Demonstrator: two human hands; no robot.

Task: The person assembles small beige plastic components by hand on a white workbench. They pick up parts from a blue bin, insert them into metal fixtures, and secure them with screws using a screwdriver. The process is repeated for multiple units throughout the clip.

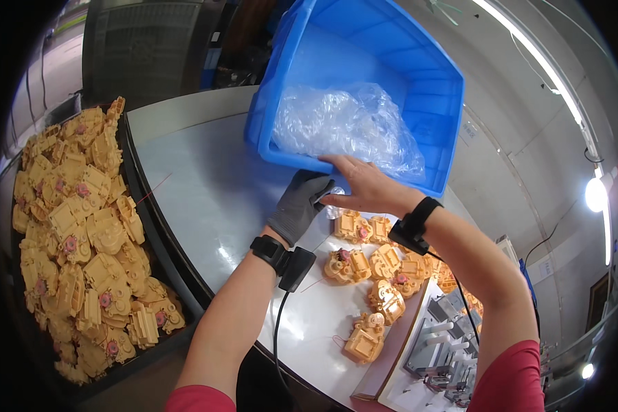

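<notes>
Left hand [301,204], in a grey knit glove, raised under the near rim of a tilted blue plastic bin [419,89], fingers curled up against the bin's lower edge; firm clasp or mere support not clear from this angle. Right hand [362,185], bare, laid over the same rim just beside the left, thumb below and fingers above, pinching the rim together with a fold of the clear plastic bag [343,123] lying crumpled inside the bin. Bin tipped toward the wearer, open mouth facing the camera, near edge held above a pale grey table [206,185]. Black wrist bands with small black units on both forearms, a thin cable trailing down from the left one [281,257]. Directly below the hands, on the table, a loose scatter of yellow-orange moulded plastic parts [374,281], several with a small pink gear, lying apart or just touching. Far left, beside the table, a dark bin heaped with many more of the same yellow parts [82,226]. Lower right, at the table's edge, a grey metal fixture [446,343] on a light tray. Red sleeves at the bottom edge.
</notes>
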